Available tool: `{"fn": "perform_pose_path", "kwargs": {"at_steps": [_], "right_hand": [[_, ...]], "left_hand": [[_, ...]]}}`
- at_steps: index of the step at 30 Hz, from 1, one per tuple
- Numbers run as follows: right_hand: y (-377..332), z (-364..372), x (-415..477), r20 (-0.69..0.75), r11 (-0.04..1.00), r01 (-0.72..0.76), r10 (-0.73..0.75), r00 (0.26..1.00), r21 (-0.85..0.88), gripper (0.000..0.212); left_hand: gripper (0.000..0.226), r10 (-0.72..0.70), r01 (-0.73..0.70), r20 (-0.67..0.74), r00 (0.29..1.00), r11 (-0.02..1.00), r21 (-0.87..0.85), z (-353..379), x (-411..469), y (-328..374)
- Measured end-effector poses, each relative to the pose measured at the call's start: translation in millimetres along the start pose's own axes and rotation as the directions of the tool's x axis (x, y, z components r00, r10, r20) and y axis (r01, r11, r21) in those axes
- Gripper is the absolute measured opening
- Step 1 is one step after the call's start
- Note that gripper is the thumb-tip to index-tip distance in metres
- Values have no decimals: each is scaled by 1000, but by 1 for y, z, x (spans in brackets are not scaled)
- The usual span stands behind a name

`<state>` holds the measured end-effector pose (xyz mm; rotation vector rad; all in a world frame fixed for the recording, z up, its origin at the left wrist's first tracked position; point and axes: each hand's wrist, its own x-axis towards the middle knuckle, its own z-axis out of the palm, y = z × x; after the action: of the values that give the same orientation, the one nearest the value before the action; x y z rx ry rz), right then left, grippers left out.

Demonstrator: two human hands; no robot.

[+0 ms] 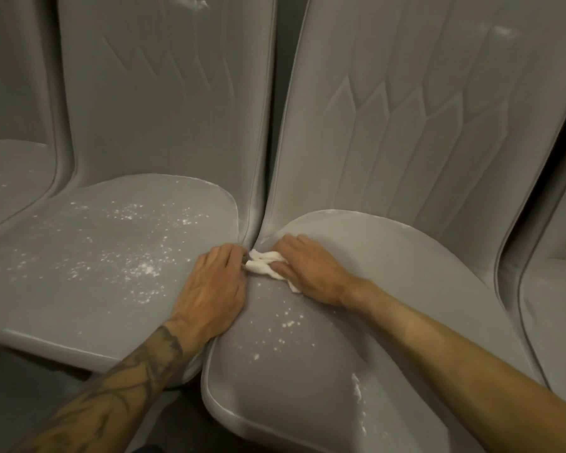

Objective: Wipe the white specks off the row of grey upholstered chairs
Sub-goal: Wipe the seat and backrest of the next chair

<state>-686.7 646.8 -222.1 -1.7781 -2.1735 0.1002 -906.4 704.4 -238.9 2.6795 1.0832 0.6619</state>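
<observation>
Two grey upholstered chairs fill the view, side by side. The left chair's seat (89,289) carries many white specks (138,263). On the right chair's seat (389,289) lie fewer white specks (285,322) near its left edge and a white streak (356,390) toward the front. A crumpled white cloth (263,264) lies at the seam between the two seats. My right hand (311,273) presses the cloth down, thumb over it. My left hand (214,282) rests on the left seat's right edge, its fingertips curled at the cloth's left end.
A third grey seat (10,171) with specks shows at the far left, and part of another chair (556,305) at the far right. The backrests (164,93) rise right behind the seats. Dark floor (20,387) lies below the front edges.
</observation>
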Motion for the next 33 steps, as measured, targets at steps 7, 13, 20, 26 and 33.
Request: {"fn": "perform_pose_path", "kwargs": {"at_steps": [7,13,20,26,33], "right_hand": [[5,-4,0,-85,968,-248,244,966,-40,31],[-5,-18,-56,24,999,-36,37,999,-11,28],[-12,-15,-56,-97,953,-297,291,952,-57,29],[-12,-24,-75,-23,980,-191,190,981,-52,29],[-6,-18,-81,-121,903,-417,405,906,-99,30]], "left_hand": [[20,12,-13,13,1000,998,56,3,-3,-3],[29,28,-28,2,1000,996,88,3,-2,-4],[28,29,-29,10,1000,995,100,4,-2,-5],[33,24,-28,39,999,993,113,4,-2,-6],[34,26,-31,47,999,994,109,2,-2,-4]]}}
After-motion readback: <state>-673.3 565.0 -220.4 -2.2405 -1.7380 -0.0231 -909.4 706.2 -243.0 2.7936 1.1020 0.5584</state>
